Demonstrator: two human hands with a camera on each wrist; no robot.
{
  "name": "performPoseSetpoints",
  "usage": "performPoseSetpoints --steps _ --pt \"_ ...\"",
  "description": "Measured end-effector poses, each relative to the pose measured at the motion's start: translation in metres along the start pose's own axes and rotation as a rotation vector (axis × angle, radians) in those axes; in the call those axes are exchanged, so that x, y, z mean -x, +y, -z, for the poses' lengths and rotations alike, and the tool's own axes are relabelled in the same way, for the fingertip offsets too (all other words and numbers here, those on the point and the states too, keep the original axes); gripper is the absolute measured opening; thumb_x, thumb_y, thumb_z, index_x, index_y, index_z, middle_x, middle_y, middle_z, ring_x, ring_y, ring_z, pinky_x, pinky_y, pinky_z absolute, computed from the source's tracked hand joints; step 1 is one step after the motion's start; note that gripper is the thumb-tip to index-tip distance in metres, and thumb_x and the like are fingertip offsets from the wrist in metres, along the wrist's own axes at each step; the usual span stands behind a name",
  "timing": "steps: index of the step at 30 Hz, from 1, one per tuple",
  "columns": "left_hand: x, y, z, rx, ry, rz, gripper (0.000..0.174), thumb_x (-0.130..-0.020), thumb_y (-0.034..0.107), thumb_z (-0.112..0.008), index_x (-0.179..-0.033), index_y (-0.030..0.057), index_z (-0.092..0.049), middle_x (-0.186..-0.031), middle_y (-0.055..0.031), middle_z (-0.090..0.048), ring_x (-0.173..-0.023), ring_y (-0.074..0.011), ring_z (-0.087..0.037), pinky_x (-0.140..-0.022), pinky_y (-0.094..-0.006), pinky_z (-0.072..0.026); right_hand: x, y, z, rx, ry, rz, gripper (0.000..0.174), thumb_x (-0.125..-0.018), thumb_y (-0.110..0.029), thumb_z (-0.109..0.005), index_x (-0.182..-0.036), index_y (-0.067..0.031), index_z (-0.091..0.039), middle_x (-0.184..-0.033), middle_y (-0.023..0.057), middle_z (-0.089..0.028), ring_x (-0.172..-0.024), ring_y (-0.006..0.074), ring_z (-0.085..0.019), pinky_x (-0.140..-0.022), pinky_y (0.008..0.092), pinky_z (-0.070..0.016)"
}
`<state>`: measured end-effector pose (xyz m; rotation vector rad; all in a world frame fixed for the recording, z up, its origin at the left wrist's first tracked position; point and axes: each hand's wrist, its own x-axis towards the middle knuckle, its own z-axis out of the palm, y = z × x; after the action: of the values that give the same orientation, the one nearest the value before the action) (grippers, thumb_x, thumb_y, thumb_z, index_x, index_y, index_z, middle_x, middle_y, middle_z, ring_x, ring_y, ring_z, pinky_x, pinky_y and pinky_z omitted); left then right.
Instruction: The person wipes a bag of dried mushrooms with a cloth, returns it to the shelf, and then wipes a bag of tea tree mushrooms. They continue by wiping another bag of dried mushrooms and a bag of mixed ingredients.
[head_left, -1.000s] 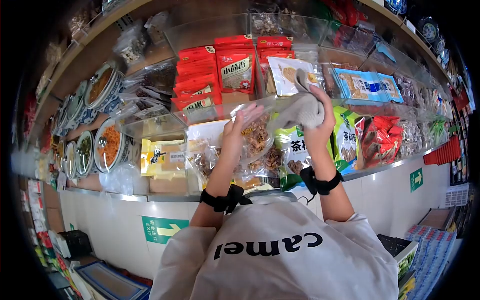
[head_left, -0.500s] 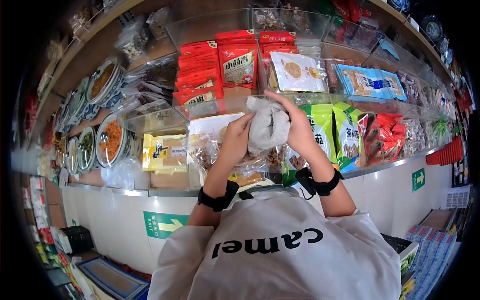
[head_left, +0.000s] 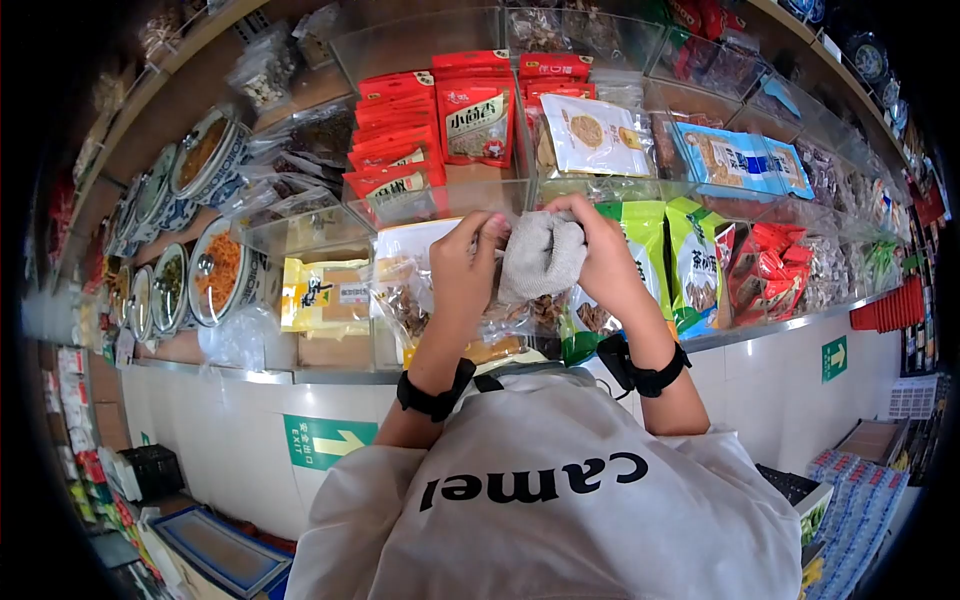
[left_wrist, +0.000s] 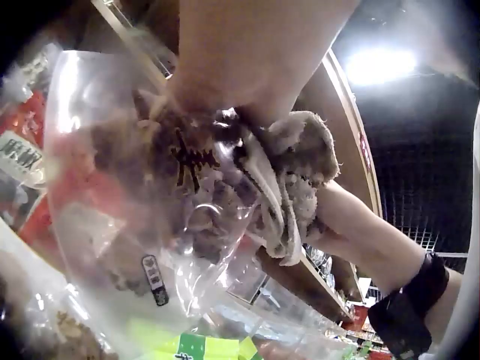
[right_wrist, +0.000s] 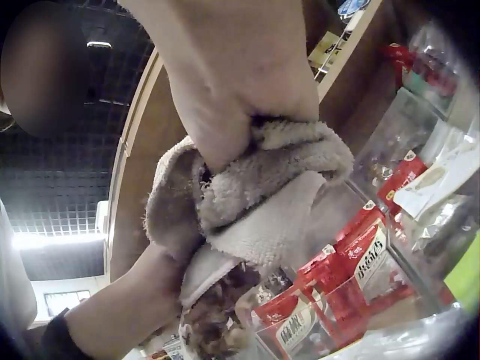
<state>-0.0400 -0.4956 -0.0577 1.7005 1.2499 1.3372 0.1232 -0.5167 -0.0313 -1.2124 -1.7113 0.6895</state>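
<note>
In the head view my left hand [head_left: 463, 262] grips the top of a clear plastic bag [left_wrist: 187, 187] of brown dried food, with dark printed characters on its front. My right hand [head_left: 606, 258] clutches a bunched grey towelling cloth [head_left: 543, 255], which lies against the bag between both hands. From the right wrist, the cloth [right_wrist: 262, 195] appears folded over itself around the fingers, hiding most of them. Part of the bag's brown contents [right_wrist: 217, 315] shows below it. The left fingers are largely hidden behind the bag in the left wrist view.
Clear-walled bins hold red spice packets [head_left: 478, 120], a white packet [head_left: 597, 135], a blue packet [head_left: 740, 160], green bags [head_left: 692, 265] and a yellow packet [head_left: 325, 297]. Lidded bowls [head_left: 215, 275] stand at left. A metal edge [head_left: 780, 328] runs along the counter's front.
The cloth has moved left and down from above the green bags to the bag between my hands. My left hand, earlier spread with straight fingers, now curls at the bag's top.
</note>
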Motion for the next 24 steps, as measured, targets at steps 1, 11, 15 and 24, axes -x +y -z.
performPoseSetpoints --steps 1,11,15,24 --pt "-0.001 -0.008 -0.001 0.049 0.016 0.007 0.021 -0.087 0.017 -0.053 -0.087 -0.0033 -0.059 -0.071 -0.0099 -0.062 -0.065 -0.0148 -0.059 -0.06 -0.027 -0.0457 0.002 0.001 0.001 0.001 -0.005 -0.037 0.032 -0.07 0.001 -0.06 -0.1 -0.0046 -0.049 -0.086 0.0152 -0.061 -0.08 0.0282 -0.061 -0.069 0.0301 -0.0461" --pt "-0.018 -0.013 0.04 0.301 0.072 0.142 0.026 -0.091 0.02 -0.046 -0.087 -0.0041 -0.056 -0.077 -0.0083 -0.062 -0.067 -0.0138 -0.06 -0.062 -0.0242 -0.0465 0.026 0.036 0.035 0.137 0.264 -0.094 0.039 -0.069 0.0 -0.062 -0.105 -0.0088 -0.05 -0.084 0.0144 -0.062 -0.076 0.0241 -0.063 -0.067 0.0309 -0.0469" --pt "-0.012 -0.009 0.027 0.16 -0.062 0.087 0.023 -0.09 0.019 -0.049 -0.088 -0.0024 -0.057 -0.077 -0.009 -0.062 -0.067 -0.0154 -0.061 -0.062 -0.0248 -0.0466 0.013 0.002 0.035 0.114 0.435 0.087 0.045 -0.068 -0.005 -0.065 -0.11 -0.0077 -0.049 -0.092 0.0127 -0.06 -0.084 0.0161 -0.059 -0.073 0.0284 -0.0459" --pt "-0.002 -0.011 0.007 -0.064 -0.272 -0.068 0.018 -0.076 0.004 -0.057 -0.093 0.0033 -0.06 -0.08 -0.0213 -0.059 -0.074 -0.0369 -0.057 -0.064 -0.0384 -0.0453 0.006 -0.015 -0.008 0.002 -0.001 0.129 0.052 -0.067 -0.003 -0.066 -0.115 -0.0068 -0.047 -0.106 0.0151 -0.056 -0.094 0.0298 -0.057 -0.079 0.0319 -0.045"
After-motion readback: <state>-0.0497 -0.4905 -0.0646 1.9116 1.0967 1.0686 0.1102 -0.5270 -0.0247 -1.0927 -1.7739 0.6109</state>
